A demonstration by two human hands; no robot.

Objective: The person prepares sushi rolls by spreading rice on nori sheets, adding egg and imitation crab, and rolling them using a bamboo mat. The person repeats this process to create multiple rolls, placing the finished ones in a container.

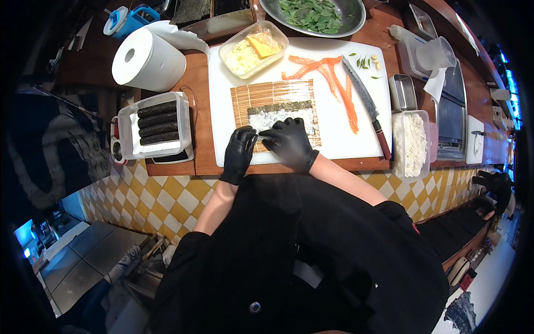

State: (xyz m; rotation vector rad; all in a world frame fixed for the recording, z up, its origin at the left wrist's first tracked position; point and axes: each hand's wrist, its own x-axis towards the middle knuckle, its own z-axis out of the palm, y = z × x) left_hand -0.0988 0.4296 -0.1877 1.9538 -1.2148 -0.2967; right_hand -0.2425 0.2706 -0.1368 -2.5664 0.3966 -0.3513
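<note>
Both my hands wear black gloves. My left hand (239, 153) is at the near left corner of a rice-covered nori sheet (260, 118), its fingertips drawn together. Over the sheet's near middle, my right hand (292, 142) lies with fingers bent, thumb and forefinger towards the left hand. Whether either pinches the sheet's near edge is hidden by the fingers. White rice spreads over the nori, with a bare dark strip along the far edge. Beneath lies a bamboo rolling mat (271, 91) on a white cutting board (223, 112).
Salmon strips (333, 73) and a long knife (362, 94) lie right of the mat. Behind it stands a tub of yellow and white food (240, 56). Left are nori rolls in a tub (157, 122) and a paper roll (150, 62); right, a rice tub (411, 144). Leaves fill a steel bowl (356, 23).
</note>
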